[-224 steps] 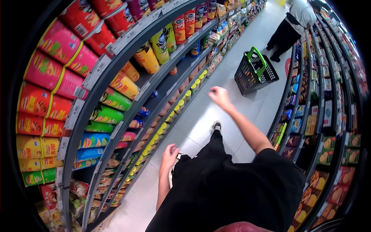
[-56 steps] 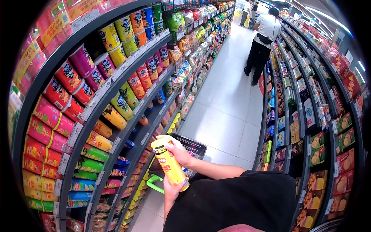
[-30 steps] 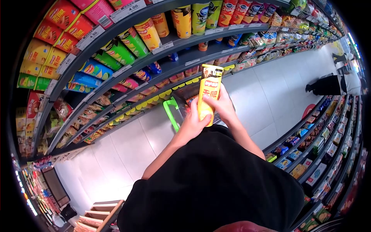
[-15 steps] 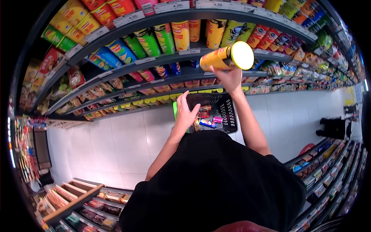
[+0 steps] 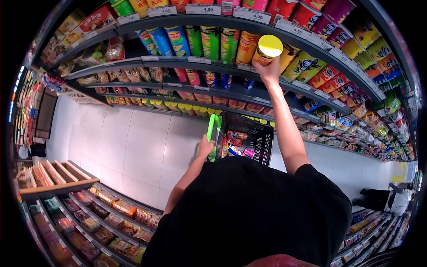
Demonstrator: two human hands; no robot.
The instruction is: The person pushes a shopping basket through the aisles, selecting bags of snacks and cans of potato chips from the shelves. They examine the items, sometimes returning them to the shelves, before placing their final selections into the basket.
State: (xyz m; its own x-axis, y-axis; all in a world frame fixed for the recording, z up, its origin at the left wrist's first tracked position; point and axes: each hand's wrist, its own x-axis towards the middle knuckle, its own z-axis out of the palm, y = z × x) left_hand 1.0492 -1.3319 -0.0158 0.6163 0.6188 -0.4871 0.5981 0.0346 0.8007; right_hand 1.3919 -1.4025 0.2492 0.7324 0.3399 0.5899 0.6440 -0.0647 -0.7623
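At the shelf in front, my right hand (image 5: 269, 72) is closed around a chip canister (image 5: 268, 50) with a yellow lid, its top tilted toward me. It is level with a row of similar canisters, next to an orange one (image 5: 247, 48); whether its base touches the shelf is hidden. Lower down, my left hand (image 5: 205, 147) is wrapped on the bright green handle (image 5: 215, 125) of a black shopping basket (image 5: 263, 137). Inside the basket lie several small packages, among them a blue pack (image 5: 234, 151) and a pink one (image 5: 249, 153).
Curved-looking shelves carry price tags (image 5: 203, 9), green canisters (image 5: 210, 43) and blue canisters (image 5: 159, 41). Pale floor tiles (image 5: 142, 138) run along the aisle. Behind me stands another rack of packaged goods (image 5: 124, 207). A person in dark trousers (image 5: 374, 200) is at the far right.
My right hand has raised the canister from in front of the shelf to the canister row, turning it more upright. My left hand has gone from open above the basket to gripping its green handle.
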